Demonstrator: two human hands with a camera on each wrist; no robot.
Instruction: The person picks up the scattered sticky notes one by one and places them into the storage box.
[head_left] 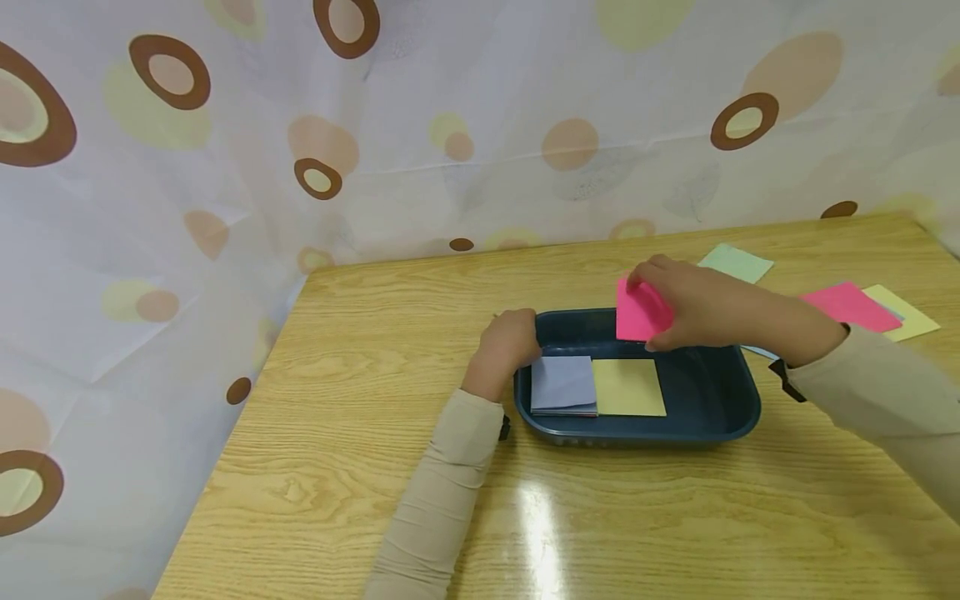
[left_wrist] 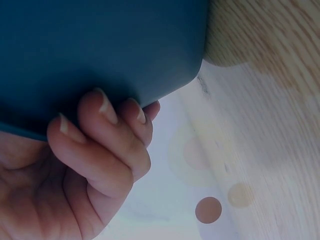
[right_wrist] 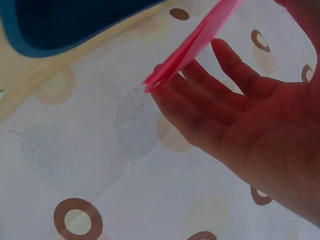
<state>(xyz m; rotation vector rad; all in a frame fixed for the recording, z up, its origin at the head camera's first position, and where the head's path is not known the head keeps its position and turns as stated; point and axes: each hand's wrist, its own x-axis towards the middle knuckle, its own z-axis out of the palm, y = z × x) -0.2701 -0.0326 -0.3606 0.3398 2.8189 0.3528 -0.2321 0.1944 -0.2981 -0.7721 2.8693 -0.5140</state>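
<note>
A dark blue plastic tub (head_left: 705, 392) stands on the wooden table. My left hand (head_left: 510, 340) grips its left rim; in the left wrist view the fingertips (left_wrist: 107, 107) curl against the tub's outer wall (left_wrist: 125, 45). Above the tub's back part, my right hand (head_left: 693, 302) holds a pink sticky-note pad (head_left: 637, 312) between thumb and fingers. In the right wrist view the pink pad (right_wrist: 195, 45) appears edge-on, its sheets slightly fanned. Inside the tub, a lilac-blue note stack (head_left: 562, 383) lies at the left with a yellow note stack (head_left: 628, 387) beside it.
Right of the tub lie a pale green note (head_left: 737, 262), a pink note (head_left: 851, 306) and a yellow note (head_left: 903, 315), with bits of blue paper partly hidden. A patterned curtain (head_left: 480, 100) hangs behind the table (head_left: 337, 467) and along its left side.
</note>
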